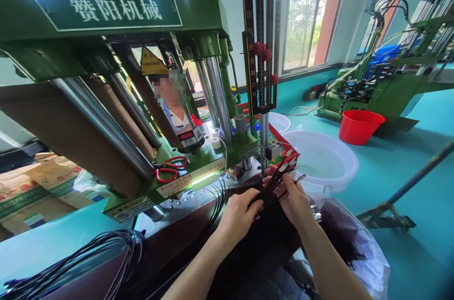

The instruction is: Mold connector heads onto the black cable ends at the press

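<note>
My left hand and my right hand are both closed on a small bundle of thin black cables with metal plug ends. The plug ends fan out up and to the right, just in front of the green moulding machine. More black cable hangs below my hands into a clear plastic bag.
Red-handled scissors lie on the machine's bed. A person sits behind the machine. A white basin and a red bucket stand on the teal floor at right. A coil of black cables lies at lower left.
</note>
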Available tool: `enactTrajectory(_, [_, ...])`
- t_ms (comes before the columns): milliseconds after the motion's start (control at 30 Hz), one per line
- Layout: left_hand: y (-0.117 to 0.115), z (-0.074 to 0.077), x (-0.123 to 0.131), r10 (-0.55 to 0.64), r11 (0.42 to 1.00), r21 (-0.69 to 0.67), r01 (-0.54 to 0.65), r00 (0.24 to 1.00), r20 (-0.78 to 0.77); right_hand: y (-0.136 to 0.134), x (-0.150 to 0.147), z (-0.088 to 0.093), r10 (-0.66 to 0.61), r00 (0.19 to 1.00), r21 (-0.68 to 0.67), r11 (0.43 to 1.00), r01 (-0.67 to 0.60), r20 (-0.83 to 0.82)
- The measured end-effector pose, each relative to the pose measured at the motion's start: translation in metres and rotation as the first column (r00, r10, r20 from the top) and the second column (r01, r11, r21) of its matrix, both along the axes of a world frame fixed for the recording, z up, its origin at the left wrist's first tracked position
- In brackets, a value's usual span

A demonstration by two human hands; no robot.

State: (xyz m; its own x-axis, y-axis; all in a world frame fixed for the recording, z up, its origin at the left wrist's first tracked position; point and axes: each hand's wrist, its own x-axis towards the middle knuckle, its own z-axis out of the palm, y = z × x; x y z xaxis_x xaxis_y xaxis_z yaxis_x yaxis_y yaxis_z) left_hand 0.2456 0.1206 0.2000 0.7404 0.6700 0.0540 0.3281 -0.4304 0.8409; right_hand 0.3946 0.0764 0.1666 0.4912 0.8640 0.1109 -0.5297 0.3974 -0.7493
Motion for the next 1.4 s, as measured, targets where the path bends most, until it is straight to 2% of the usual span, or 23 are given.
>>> enactTrajectory(100, [0.001,-0.001,0.001,-0.002,1.000,-0.030,0.002,1.000,0.005,-0.002,0.007,0.005,0.006,0.995,0.065,0.998,0.001,-0.101])
enactTrajectory(200, [0.002,-0.005,0.003,-0.025,0.992,-0.122,0.030,0.999,0.045,-0.006,0.018,0.011,-0.009,0.993,0.142,0.989,0.027,-0.122])
enactTrajectory(300, [0.001,-0.009,0.006,-0.052,0.949,-0.307,0.073,0.996,0.076,-0.012,0.027,0.015,0.106,0.993,0.134,0.986,-0.098,-0.055])
enactTrajectory(367, [-0.001,-0.009,0.009,-0.069,0.920,-0.381,0.088,0.996,0.063,-0.015,0.030,0.014,0.190,0.981,0.091,0.978,-0.186,-0.031])
enactTrajectory(433, [-0.003,-0.007,0.011,-0.060,0.947,-0.315,0.065,0.998,0.025,-0.016,0.030,0.013,0.213,0.977,0.057,0.976,-0.211,-0.032])
enactTrajectory(500, [-0.005,-0.003,0.014,-0.018,0.996,-0.085,0.015,0.999,-0.027,-0.015,0.029,0.010,0.207,0.978,0.034,0.978,-0.206,-0.031])
enactTrajectory(533, [-0.005,-0.001,0.015,0.010,0.998,0.057,-0.007,0.998,-0.057,-0.014,0.028,0.009,0.206,0.978,0.027,0.978,-0.205,-0.025])
enactTrajectory(600, [-0.004,0.004,0.018,0.057,0.961,0.276,-0.024,0.992,-0.110,-0.013,0.026,0.008,0.206,0.978,0.017,0.978,-0.206,-0.013])
enactTrajectory(667, [-0.004,0.007,0.022,0.090,0.936,0.351,-0.036,0.986,-0.138,-0.013,0.024,0.007,0.188,0.982,0.001,0.982,-0.188,-0.008])
enactTrajectory(767, [-0.006,0.007,0.025,0.091,0.941,0.337,-0.041,0.987,-0.136,-0.013,0.023,0.008,0.164,0.986,-0.026,0.986,-0.164,-0.017])
enactTrajectory(867, [-0.006,0.002,0.024,0.073,0.953,0.302,-0.039,0.992,-0.102,-0.012,0.024,0.008,0.192,0.981,-0.006,0.981,-0.192,-0.032])
enactTrajectory(1000, [0.003,-0.008,0.021,0.153,0.967,0.198,-0.161,0.987,0.058,-0.015,0.024,0.005,0.169,0.985,0.016,0.986,-0.168,-0.027])
enactTrajectory(1100, [0.011,-0.014,0.020,0.199,0.963,0.167,-0.209,0.977,0.077,-0.024,0.024,0.002,0.149,0.989,0.008,0.989,-0.149,-0.008])
enactTrajectory(1267, [0.005,-0.014,0.021,0.155,0.975,0.150,-0.165,0.985,0.077,-0.038,0.026,0.002,0.145,0.989,-0.067,0.987,-0.144,0.013])
enactTrajectory(1400, [-0.007,-0.005,0.020,0.032,0.994,0.104,-0.040,0.997,0.074,-0.036,0.024,0.002,0.138,0.990,-0.039,0.990,-0.137,0.033])
